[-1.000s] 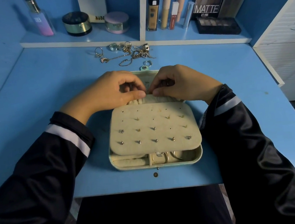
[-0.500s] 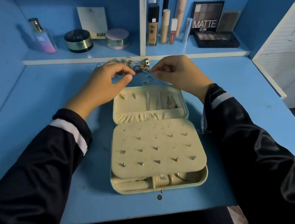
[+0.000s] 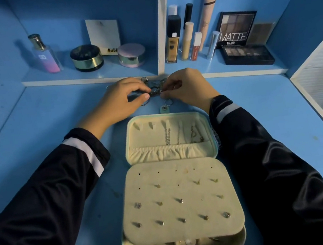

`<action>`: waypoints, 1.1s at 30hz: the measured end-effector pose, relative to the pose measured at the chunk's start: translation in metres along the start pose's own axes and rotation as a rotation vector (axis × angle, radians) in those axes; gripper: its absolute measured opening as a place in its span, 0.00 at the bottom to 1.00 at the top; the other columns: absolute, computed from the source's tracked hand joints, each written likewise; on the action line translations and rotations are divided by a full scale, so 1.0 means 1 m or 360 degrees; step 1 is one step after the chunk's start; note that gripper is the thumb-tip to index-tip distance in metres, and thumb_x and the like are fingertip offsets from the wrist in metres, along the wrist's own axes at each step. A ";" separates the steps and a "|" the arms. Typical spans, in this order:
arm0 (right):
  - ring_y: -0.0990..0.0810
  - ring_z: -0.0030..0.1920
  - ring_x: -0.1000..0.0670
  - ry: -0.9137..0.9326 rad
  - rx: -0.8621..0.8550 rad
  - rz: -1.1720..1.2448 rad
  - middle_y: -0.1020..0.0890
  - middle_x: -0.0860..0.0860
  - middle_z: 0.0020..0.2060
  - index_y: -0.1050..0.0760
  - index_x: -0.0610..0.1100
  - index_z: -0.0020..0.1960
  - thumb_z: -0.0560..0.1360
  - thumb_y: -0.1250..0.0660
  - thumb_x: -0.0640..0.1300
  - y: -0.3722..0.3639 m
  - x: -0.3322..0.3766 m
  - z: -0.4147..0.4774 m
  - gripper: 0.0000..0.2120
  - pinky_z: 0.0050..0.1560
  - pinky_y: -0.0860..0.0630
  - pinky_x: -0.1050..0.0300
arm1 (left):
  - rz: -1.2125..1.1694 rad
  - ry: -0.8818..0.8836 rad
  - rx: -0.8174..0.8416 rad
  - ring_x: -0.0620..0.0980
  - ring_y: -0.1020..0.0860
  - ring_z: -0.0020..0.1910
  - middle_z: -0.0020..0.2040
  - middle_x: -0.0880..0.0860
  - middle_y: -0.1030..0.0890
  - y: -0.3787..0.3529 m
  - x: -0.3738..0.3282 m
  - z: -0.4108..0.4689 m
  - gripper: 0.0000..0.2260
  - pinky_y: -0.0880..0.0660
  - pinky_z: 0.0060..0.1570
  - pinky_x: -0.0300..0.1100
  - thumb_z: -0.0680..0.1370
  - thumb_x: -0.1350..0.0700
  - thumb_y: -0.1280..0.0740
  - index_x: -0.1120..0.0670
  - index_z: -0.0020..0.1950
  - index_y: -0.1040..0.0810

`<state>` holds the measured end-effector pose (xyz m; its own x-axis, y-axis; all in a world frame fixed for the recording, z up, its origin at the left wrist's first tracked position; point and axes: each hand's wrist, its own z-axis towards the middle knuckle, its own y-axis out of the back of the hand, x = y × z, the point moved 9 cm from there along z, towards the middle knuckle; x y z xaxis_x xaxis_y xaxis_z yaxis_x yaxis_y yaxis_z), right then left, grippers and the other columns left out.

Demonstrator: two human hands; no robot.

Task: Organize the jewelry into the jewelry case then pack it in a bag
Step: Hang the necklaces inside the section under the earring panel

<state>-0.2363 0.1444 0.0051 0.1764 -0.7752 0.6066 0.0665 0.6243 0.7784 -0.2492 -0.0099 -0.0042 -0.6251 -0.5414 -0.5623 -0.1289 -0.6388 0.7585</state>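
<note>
Left hand [image 3: 121, 99]: fingers curled; thumb and fingertips pinch the loose jewelry [image 3: 155, 87].
Right hand [image 3: 188, 88]: fingers curled; pinches the same tangle from the opposite side.
Loose jewelry: tangled rings and chains on the worktop [image 3: 46, 125], between the shelf [image 3: 90, 75] edge and the jewelry case [image 3: 214, 136].
Jewelry case: open flat on the worktop, lid toward the shelf.
Lid: necklaces [image 3: 168, 136] hang into an elastic pocket.
Stud panel [image 3: 179, 192]: earrings seated in rows, covering the base compartments.
Shelf: carries cosmetics.
</note>
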 end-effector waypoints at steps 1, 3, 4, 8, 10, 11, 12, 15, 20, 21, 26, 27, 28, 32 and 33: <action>0.27 0.35 0.60 0.0006 -0.0001 -0.0027 0.20 0.52 0.38 0.17 0.42 0.47 0.70 0.24 0.44 0.000 0.000 0.000 0.08 0.36 0.32 0.76 | 0.0012 -0.0004 0.0006 0.48 0.22 0.56 0.55 0.52 0.19 -0.001 0.001 0.000 0.09 0.28 0.62 0.44 0.77 0.56 0.31 0.57 0.55 0.17; 0.27 0.35 0.60 0.0024 -0.0012 -0.0069 0.20 0.52 0.38 0.17 0.42 0.47 0.70 0.24 0.43 0.001 0.001 0.000 0.08 0.36 0.33 0.77 | 0.0027 0.0001 0.0007 0.48 0.22 0.56 0.55 0.52 0.19 -0.002 0.002 -0.001 0.10 0.27 0.61 0.45 0.77 0.55 0.32 0.57 0.55 0.17; 0.26 0.36 0.59 0.0033 -0.0019 -0.0079 0.20 0.52 0.39 0.17 0.41 0.47 0.71 0.25 0.43 0.001 0.002 0.000 0.07 0.37 0.33 0.77 | 0.0033 -0.0005 -0.0002 0.48 0.22 0.56 0.55 0.52 0.19 -0.002 0.001 -0.001 0.10 0.27 0.61 0.46 0.77 0.55 0.32 0.57 0.55 0.17; 0.24 0.40 0.54 0.0077 -0.0085 -0.0088 0.17 0.49 0.41 0.16 0.40 0.48 0.74 0.29 0.41 0.008 0.005 -0.002 0.06 0.39 0.33 0.77 | 0.0041 0.0003 -0.0060 0.47 0.22 0.57 0.55 0.51 0.19 0.000 0.000 -0.002 0.08 0.29 0.62 0.41 0.78 0.57 0.31 0.56 0.56 0.17; 0.22 0.40 0.50 0.0068 -0.0146 -0.0044 0.17 0.47 0.40 0.16 0.39 0.47 0.75 0.30 0.40 0.014 0.005 -0.004 0.06 0.40 0.30 0.72 | 0.0021 -0.0011 -0.0121 0.45 0.23 0.55 0.54 0.49 0.19 0.005 -0.004 -0.003 0.08 0.30 0.58 0.34 0.79 0.57 0.31 0.55 0.56 0.17; 0.22 0.40 0.50 0.0067 -0.0181 -0.0014 0.17 0.46 0.40 0.16 0.39 0.47 0.74 0.30 0.40 0.018 0.006 -0.005 0.05 0.40 0.30 0.69 | -0.0009 -0.0023 -0.0159 0.44 0.22 0.54 0.53 0.49 0.18 0.007 -0.007 -0.003 0.07 0.29 0.56 0.33 0.79 0.57 0.31 0.55 0.55 0.17; 0.22 0.39 0.52 0.0072 -0.0219 0.0022 0.17 0.47 0.39 0.16 0.39 0.46 0.74 0.29 0.40 0.022 0.008 -0.006 0.05 0.40 0.30 0.70 | -0.0048 -0.0031 -0.0201 0.44 0.22 0.53 0.52 0.49 0.18 0.010 -0.010 -0.003 0.07 0.29 0.55 0.33 0.79 0.57 0.31 0.55 0.55 0.17; 0.24 0.34 0.64 0.0114 -0.0297 0.0160 0.19 0.56 0.34 0.16 0.39 0.45 0.74 0.29 0.39 0.034 0.016 -0.009 0.04 0.37 0.32 0.74 | -0.0174 -0.0010 -0.0329 0.41 0.22 0.52 0.51 0.48 0.17 0.018 -0.017 -0.005 0.07 0.28 0.55 0.31 0.79 0.56 0.31 0.54 0.55 0.17; 0.25 0.32 0.65 0.0174 -0.0334 0.0342 0.20 0.58 0.34 0.16 0.40 0.45 0.74 0.29 0.40 0.046 0.031 -0.012 0.04 0.37 0.32 0.73 | -0.0466 0.0122 -0.0390 0.41 0.19 0.53 0.52 0.46 0.16 0.017 -0.019 -0.005 0.08 0.24 0.60 0.40 0.78 0.54 0.30 0.53 0.57 0.18; 0.24 0.32 0.65 0.0183 -0.0337 0.0373 0.20 0.58 0.34 0.16 0.40 0.45 0.75 0.29 0.40 0.047 0.034 -0.012 0.04 0.37 0.31 0.73 | -0.0518 0.0137 -0.0370 0.42 0.19 0.54 0.53 0.46 0.16 0.015 -0.019 -0.004 0.09 0.24 0.61 0.42 0.78 0.54 0.29 0.52 0.57 0.18; 0.24 0.34 0.63 0.0242 -0.0369 0.0495 0.18 0.52 0.36 0.17 0.40 0.46 0.75 0.30 0.39 0.054 0.047 -0.014 0.04 0.39 0.29 0.69 | -0.0668 0.0147 -0.0263 0.45 0.18 0.52 0.50 0.47 0.15 0.006 -0.025 0.001 0.06 0.23 0.58 0.42 0.77 0.53 0.29 0.49 0.54 0.18; 0.24 0.34 0.62 0.0255 -0.0379 0.0508 0.18 0.52 0.36 0.17 0.40 0.45 0.75 0.30 0.40 0.056 0.049 -0.014 0.04 0.40 0.28 0.68 | -0.0692 0.0154 -0.0259 0.44 0.18 0.51 0.49 0.46 0.15 0.004 -0.026 0.002 0.06 0.23 0.57 0.41 0.77 0.53 0.28 0.49 0.54 0.19; 0.23 0.35 0.62 0.0264 -0.0384 0.0514 0.18 0.52 0.36 0.17 0.40 0.45 0.75 0.30 0.39 0.057 0.051 -0.014 0.03 0.40 0.28 0.67 | -0.0711 0.0149 -0.0260 0.43 0.17 0.50 0.49 0.46 0.15 0.004 -0.028 0.003 0.06 0.23 0.55 0.39 0.77 0.54 0.28 0.50 0.54 0.19; 0.22 0.35 0.60 0.0267 -0.0397 0.0532 0.17 0.50 0.36 0.17 0.40 0.45 0.75 0.30 0.40 0.060 0.051 -0.014 0.04 0.41 0.24 0.62 | -0.0748 0.0111 -0.0283 0.43 0.17 0.46 0.46 0.46 0.16 0.004 -0.036 0.003 0.04 0.23 0.51 0.36 0.77 0.58 0.28 0.52 0.51 0.18; 0.22 0.35 0.59 0.0262 -0.0410 0.0535 0.16 0.50 0.36 0.17 0.40 0.45 0.75 0.30 0.40 0.061 0.050 -0.014 0.04 0.42 0.24 0.61 | -0.0753 0.0105 -0.0281 0.43 0.18 0.45 0.45 0.46 0.16 0.005 -0.036 0.002 0.04 0.23 0.50 0.35 0.77 0.59 0.28 0.52 0.51 0.18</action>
<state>-0.2094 0.1449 0.0809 0.3827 -0.5124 0.7688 0.2173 0.8587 0.4642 -0.2290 0.0079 0.0204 -0.4792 -0.2002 -0.8546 -0.2507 -0.9019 0.3518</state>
